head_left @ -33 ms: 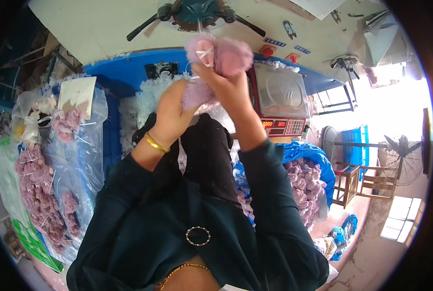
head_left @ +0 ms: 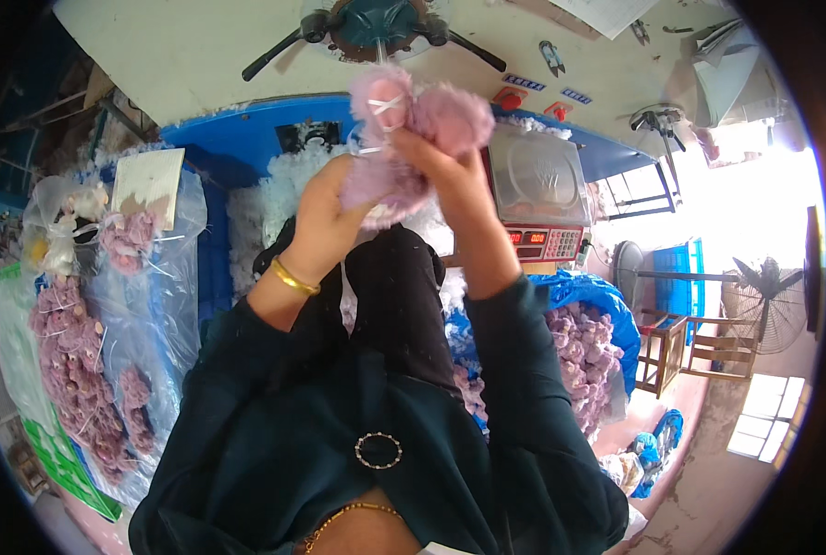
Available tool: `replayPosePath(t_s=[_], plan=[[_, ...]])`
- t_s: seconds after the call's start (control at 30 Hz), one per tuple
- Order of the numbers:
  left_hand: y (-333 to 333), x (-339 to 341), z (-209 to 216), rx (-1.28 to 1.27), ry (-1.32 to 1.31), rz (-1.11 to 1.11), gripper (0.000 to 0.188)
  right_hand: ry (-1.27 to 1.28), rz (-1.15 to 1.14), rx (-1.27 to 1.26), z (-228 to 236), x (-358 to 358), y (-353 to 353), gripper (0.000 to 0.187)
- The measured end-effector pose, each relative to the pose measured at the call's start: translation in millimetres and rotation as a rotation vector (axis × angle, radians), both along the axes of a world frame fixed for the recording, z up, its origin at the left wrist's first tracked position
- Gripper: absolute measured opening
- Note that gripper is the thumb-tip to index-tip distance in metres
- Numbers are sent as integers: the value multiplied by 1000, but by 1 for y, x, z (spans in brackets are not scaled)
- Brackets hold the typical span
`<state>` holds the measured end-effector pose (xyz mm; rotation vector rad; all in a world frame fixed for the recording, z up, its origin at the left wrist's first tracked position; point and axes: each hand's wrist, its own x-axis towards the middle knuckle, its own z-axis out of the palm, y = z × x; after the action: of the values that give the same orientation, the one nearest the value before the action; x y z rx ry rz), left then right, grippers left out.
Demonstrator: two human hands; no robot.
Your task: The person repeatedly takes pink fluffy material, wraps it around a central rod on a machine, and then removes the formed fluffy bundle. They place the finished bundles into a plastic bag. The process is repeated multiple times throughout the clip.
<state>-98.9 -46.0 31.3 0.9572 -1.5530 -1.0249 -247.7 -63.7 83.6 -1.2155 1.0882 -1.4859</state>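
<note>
Both my hands grip a fluffy lilac plush toy [head_left: 383,182] just in front of the machine at the far edge. Its two rounded ends point away from me, each with a smooth pink patch; the left one carries a crossed white ribbon. My left hand [head_left: 328,217] is wrapped around the toy's near, left side. My right hand [head_left: 440,176] holds it near the middle, below the right rounded end, with the thumb across the fur. A thin metal nozzle [head_left: 381,48] on the machine lies just beyond the toy. Whether it touches the toy is hidden.
A red digital scale [head_left: 538,199] stands to the right, near red buttons [head_left: 512,97]. White stuffing [head_left: 297,176] lies in the blue trough [head_left: 237,139]. More plush pieces fill a blue bag [head_left: 621,314] at right and lie on plastic sheeting [head_left: 167,305] at left.
My right hand has shifted slightly right and toward me. The toy's right rounded end has moved right with it, and more of the lilac body shows between my hands.
</note>
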Motion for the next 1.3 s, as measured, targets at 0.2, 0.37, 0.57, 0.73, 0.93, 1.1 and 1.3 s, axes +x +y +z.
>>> replayPosePath(t_s=[0.2, 0.37, 0.57, 0.73, 0.93, 1.1, 1.3], plan=[[5, -10, -4, 311, 459, -28, 33, -525, 482, 511, -37, -29, 37, 42], [22, -10, -1, 340, 488, -60, 34, -414, 500, 545, -37, -23, 32, 32], [2, 3, 6, 985, 783, -421, 36, 1000, 467, -411, -20, -26, 43, 32], [-6, -10, 2, 935, 972, -356, 42, 1056, 45, -515, -6, -17, 13, 25], [-6, -21, 18, 468, 343, -93, 33, 1071, -252, -405, -19, -13, -118, 29], [-8, -17, 28, -168, -394, 145, 29, 1074, -246, -435, -30, -17, -111, 26], [13, -5, 7, -315, -525, -7, 30, 965, -134, -276, -23, -15, -43, 25]])
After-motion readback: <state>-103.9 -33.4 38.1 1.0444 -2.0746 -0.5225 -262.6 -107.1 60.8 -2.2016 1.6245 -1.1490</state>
